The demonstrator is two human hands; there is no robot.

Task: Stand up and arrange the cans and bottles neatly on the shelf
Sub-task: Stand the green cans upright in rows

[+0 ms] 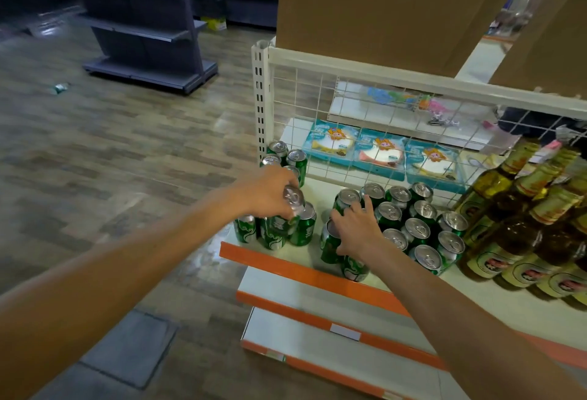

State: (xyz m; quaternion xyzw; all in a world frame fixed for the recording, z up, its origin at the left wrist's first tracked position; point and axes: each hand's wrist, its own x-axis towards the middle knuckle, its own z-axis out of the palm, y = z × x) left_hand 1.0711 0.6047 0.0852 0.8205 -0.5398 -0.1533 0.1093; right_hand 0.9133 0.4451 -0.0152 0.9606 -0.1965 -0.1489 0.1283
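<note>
1. The tilted green can (290,209) hangs over the left cluster (273,233) at the shelf's (305,269) front-left corner, held near its top by the curled fingers of your left hand (266,190).
2. Turn it upright before lowering it into a gap.
3. Your right hand (355,231) rests, fingers spread, on the neighbouring cans (422,234); steady them.

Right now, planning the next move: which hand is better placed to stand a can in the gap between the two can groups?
Left, probably. The left hand holds a tilted can beside the gap; the right hand only rests on the right group.
</note>
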